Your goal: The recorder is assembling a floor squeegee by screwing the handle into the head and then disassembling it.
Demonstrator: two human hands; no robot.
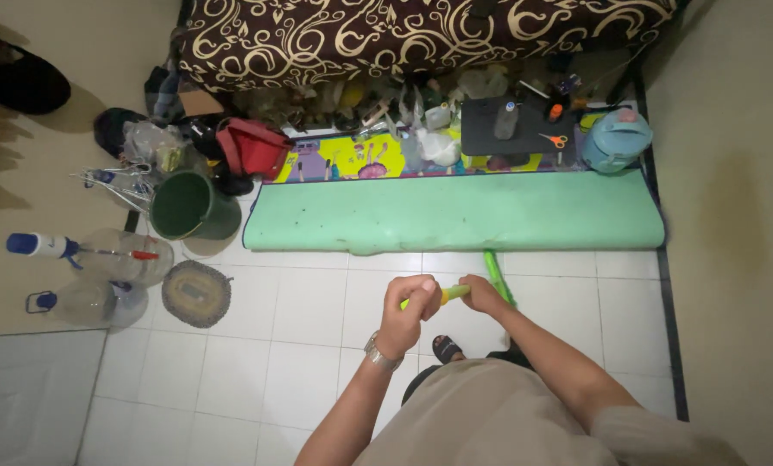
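Broom handle (455, 293), a slim yellow-green rod, sits crosswise in the lower middle of the view above white floor tiles (300, 311), both fists around it. The left hand (410, 309) is curled shut over its near end, a metal wristwatch (381, 352) on that wrist; the right hand (481, 293) is clenched around it just at 3 o'clock from the left. From the right hand a brighter green shaft (497, 274) runs up toward 12 o'clock, where it meets a rolled mint-green foam mat (455, 216) lying flat across the floor. A sandalled foot (446, 349) shows directly below the hands at 6 o'clock.

The floor is glossy square tile with thin grout lines, bordered by plain cream walls. Beyond the mat, at 12 o'clock, lies a bright cartoon-printed play mat (360, 160) and a bed draped in brown cloth with cream swirls (421, 34). On a black tray (511, 129) stand small bottles and orange-handled scissors (557, 140); a pale blue lidded jug (618, 140) stands at 2 o'clock. At 10 o'clock a dark green plastic bucket (192, 205) shows a dim inside whose contents I cannot tell, beside a red bag (252, 147). At 9 o'clock two clear water gallons (114, 276) lie near a small round woven mat (196, 293).
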